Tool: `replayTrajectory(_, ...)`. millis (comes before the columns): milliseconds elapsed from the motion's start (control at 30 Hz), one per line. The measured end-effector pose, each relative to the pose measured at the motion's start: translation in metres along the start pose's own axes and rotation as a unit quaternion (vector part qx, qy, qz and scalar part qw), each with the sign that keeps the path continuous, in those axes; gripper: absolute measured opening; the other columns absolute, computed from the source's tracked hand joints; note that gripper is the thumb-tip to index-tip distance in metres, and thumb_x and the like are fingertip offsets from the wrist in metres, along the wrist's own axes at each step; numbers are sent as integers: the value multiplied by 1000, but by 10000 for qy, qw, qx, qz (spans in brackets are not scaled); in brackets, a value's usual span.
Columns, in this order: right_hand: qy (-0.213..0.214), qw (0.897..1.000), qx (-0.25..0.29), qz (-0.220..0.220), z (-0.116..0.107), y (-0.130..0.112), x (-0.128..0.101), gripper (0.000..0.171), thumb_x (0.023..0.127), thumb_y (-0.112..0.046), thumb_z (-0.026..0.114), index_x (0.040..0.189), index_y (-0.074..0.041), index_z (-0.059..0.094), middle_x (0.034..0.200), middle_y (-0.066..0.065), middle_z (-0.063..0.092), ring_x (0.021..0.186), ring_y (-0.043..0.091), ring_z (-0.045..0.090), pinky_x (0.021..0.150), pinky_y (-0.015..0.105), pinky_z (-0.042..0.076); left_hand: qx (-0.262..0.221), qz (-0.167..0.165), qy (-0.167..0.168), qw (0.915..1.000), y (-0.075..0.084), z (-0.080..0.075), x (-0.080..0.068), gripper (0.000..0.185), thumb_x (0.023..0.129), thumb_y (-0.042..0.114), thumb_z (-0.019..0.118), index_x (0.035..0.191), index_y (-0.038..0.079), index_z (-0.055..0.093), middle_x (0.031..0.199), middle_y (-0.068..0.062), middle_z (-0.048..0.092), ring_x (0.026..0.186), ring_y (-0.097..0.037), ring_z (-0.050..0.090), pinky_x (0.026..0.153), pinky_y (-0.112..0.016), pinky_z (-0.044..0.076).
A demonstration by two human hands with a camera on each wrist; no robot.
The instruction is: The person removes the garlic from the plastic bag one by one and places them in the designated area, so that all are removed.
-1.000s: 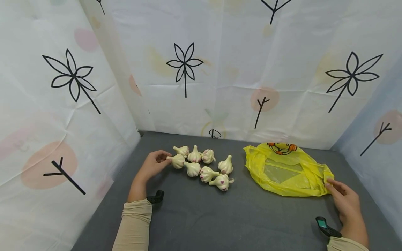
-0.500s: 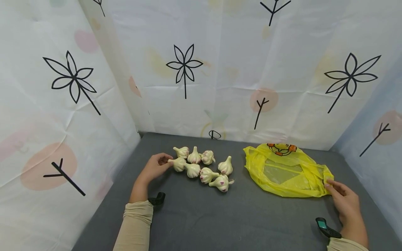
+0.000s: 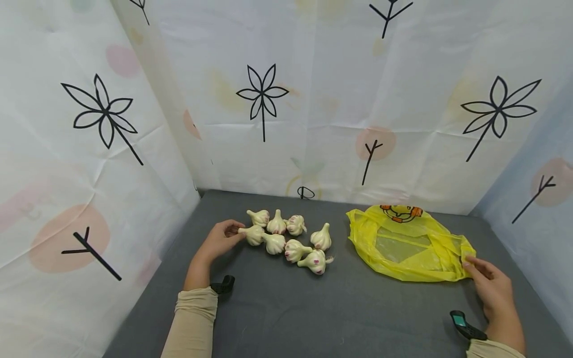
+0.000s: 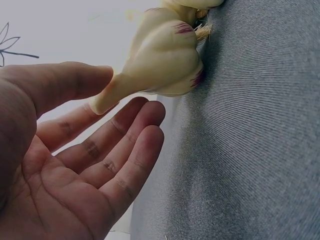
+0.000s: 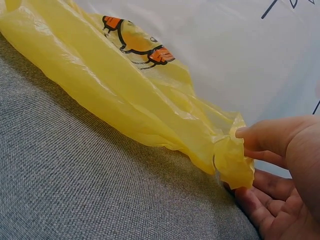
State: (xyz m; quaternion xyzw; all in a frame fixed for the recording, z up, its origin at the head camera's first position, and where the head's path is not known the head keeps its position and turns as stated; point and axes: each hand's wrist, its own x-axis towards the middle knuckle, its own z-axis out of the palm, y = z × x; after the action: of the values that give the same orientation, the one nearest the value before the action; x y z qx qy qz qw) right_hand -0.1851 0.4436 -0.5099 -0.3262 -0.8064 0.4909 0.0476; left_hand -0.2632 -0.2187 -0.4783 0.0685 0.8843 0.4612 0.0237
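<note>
Garlic bulbs (image 3: 291,237) — eight, clustered on grey fabric surface (image 3: 313,308), left of centre, near back wall. Leftmost garlic bulb (image 3: 253,234) lying on its side, stem tip pointing left, touching thumb tip of left hand (image 3: 218,240); in the left wrist view, same bulb (image 4: 162,57) resting on the surface, thumb on stem, other fingers (image 4: 125,150) extended and relaxed beneath, not closed round it. Left hand: slack, merely touching the stem.

Yellow plastic bag (image 3: 409,246) — flat on the surface, right of the garlic, well apart from it; orange and black print (image 3: 401,211) at far end. Near right corner of bag (image 5: 232,155) bunched, pinched between thumb and fingers of right hand (image 3: 492,291). Right hand: grasping bag corner, heel of hand low on the surface.

Beige sleeves (image 3: 192,323) on both forearms; black wrist-worn devices (image 3: 465,325) at each wrist. White curtain (image 3: 313,99) printed with black flowers and pink circles, enclosing the surface on three sides.
</note>
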Motion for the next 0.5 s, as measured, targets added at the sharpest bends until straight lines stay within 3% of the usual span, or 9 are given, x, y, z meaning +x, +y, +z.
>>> replayTrajectory(67,24,10000,22,-8,0,0,0,61,94,-55,55,147,-28,46,126,-21,48,140,25,32,105,38,39,-50,-1,-13,10000,0,0,0,36,95,25,67,125,6,64,116,-14,65,100,-26,65,79,-36,55)
replayTrajectory(133,57,10000,34,-42,-1,0,0,60,94,-54,55,147,-28,46,122,-24,48,138,25,33,102,33,40,-85,19,-18,10000,-1,0,1,36,95,26,67,125,5,63,116,-15,65,100,-26,66,79,-36,55)
replayTrajectory(300,177,9997,152,-98,-4,-1,-1,57,94,-52,57,145,-28,49,107,-33,43,130,21,38,72,9,37,-88,-11,64,9999,-1,-1,3,39,95,30,66,126,6,63,120,-14,64,101,-27,65,77,-35,56)
replayTrajectory(367,244,9993,256,-77,-4,-1,-2,56,94,-51,58,144,-29,50,106,-34,43,128,18,39,64,7,35,-89,-58,153,9998,0,-1,3,39,96,32,65,126,7,63,121,-13,63,103,-28,65,77,-36,56)
replayTrajectory(500,480,9980,376,-137,-4,-3,-5,50,95,-46,59,143,-30,52,104,-34,42,116,7,46,60,8,37,-103,-168,371,9991,1,-2,2,40,96,36,63,127,11,62,125,-11,61,107,-29,64,80,-38,56)
